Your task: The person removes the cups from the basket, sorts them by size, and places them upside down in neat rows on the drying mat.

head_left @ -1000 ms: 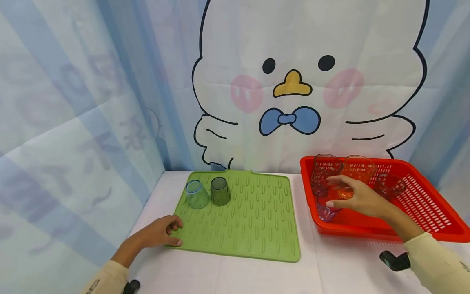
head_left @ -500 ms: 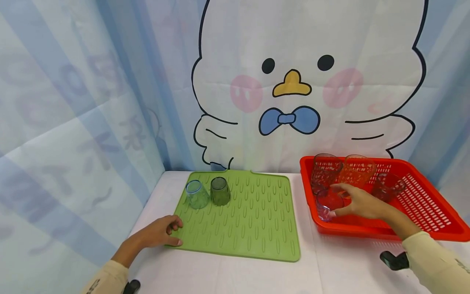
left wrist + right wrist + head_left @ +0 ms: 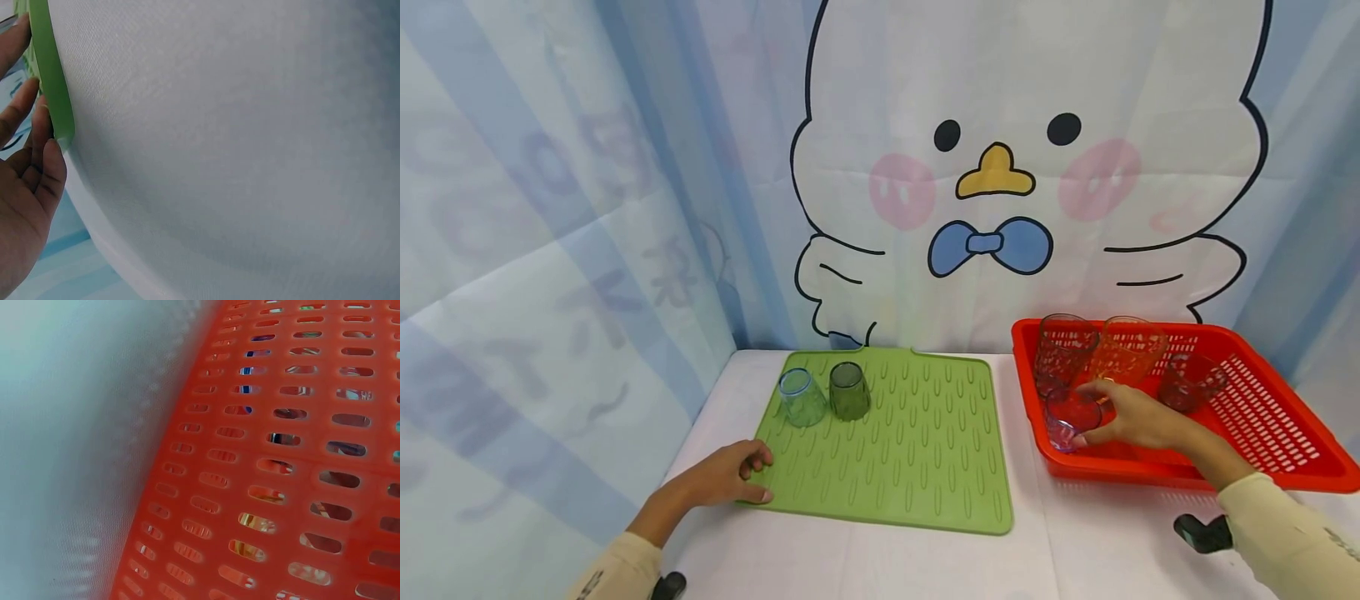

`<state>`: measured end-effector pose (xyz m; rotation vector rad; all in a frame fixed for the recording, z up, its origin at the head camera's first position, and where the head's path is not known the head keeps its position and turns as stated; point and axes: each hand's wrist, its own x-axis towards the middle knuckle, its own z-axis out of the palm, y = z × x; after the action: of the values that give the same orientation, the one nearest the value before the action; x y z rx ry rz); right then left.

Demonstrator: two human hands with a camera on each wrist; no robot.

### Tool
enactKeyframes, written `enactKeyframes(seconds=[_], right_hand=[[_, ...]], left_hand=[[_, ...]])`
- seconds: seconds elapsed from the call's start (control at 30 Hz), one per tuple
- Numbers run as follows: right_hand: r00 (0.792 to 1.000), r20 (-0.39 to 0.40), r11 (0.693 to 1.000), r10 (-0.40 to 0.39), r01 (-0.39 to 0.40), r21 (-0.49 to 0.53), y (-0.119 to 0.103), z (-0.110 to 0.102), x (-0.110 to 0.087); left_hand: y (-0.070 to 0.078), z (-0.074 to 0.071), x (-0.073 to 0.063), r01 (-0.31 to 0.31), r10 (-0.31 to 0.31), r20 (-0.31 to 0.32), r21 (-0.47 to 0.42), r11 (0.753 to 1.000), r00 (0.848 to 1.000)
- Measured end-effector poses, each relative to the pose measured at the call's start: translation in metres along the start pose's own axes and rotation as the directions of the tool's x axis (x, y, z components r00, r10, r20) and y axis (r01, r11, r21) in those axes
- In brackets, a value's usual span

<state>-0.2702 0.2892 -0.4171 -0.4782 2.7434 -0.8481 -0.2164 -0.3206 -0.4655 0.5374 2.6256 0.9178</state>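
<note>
In the head view my right hand (image 3: 1138, 418) reaches into the red basket (image 3: 1292, 475), with thumb and fingers around a small purple-tinted glass (image 3: 1062, 432) at the basket's near left corner. The basket's slotted wall fills much of the right wrist view and hides that hand there. My left hand (image 3: 722, 475) rests at the front left corner of the green drying mat (image 3: 917, 475), fingers loosely bent by its edge. On the mat's back left part stand a blue-green glass (image 3: 803, 400) and a dark grey-green glass (image 3: 850, 393), side by side.
Behind the right hand, the basket also holds a tall clear glass (image 3: 1063, 350), an amber glass (image 3: 1127, 350) and a dark-looking glass (image 3: 1191, 383). A curtain with a cartoon bird (image 3: 992, 317) hangs behind the white-covered table (image 3: 865, 567).
My right hand has come lower and slightly to the right, and its fingers have closed in around the purple glass. The left hand has stayed at the mat corner.
</note>
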Motion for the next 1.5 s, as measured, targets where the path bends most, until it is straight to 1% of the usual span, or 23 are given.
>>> enactKeyframes(seconds=[0.23,0.4,0.47,0.6,0.77,0.97,1.23,1.37,1.43,1.5], right_hand=[[1.000,0.000,1.000,0.018,-0.018,-0.018,-0.001,0.000,0.001],[1.000,-0.020,1.000,0.007,-0.007,-0.031,-0.003,0.000,-0.001],[1.000,-0.031,1.000,-0.002,0.001,-0.030,-0.004,-0.001,-0.002],[0.998,-0.053,1.000,-0.022,0.020,-0.023,-0.004,-0.002,-0.005],[0.997,-0.081,1.000,-0.012,0.011,-0.005,-0.005,-0.006,-0.010],[0.989,-0.147,1.000,0.006,-0.008,-0.014,-0.009,-0.010,-0.018],[0.980,-0.197,0.999,0.028,-0.023,0.029,-0.023,-0.021,-0.032],[0.971,-0.235,0.999,0.033,-0.024,0.038,-0.033,-0.026,-0.041],[0.966,-0.255,0.999,0.029,-0.018,0.046,-0.040,-0.028,-0.046],[0.961,-0.275,0.999,0.018,-0.004,0.052,-0.046,-0.030,-0.050]], left_hand=[[0.001,0.000,-0.001,0.003,-0.003,-0.005,-0.017,1.000,1.000],[0.002,0.001,-0.002,0.009,-0.009,-0.001,-0.032,0.999,1.000],[0.002,0.001,-0.001,0.015,-0.015,-0.002,-0.037,0.999,1.000],[0.000,0.000,-0.001,0.006,-0.006,0.000,-0.036,0.999,1.000],[-0.002,0.001,-0.002,0.003,-0.003,-0.007,-0.024,1.000,1.000],[-0.002,0.001,-0.004,-0.022,0.022,-0.017,-0.007,1.000,1.000],[0.000,0.002,-0.006,-0.025,0.026,-0.027,0.018,1.000,0.999],[0.006,0.002,-0.006,-0.022,0.023,-0.041,0.032,0.999,0.999],[0.010,0.002,-0.005,-0.041,0.042,-0.044,0.033,0.999,0.998],[0.015,0.003,-0.004,-0.077,0.079,-0.043,0.030,0.997,0.996]])
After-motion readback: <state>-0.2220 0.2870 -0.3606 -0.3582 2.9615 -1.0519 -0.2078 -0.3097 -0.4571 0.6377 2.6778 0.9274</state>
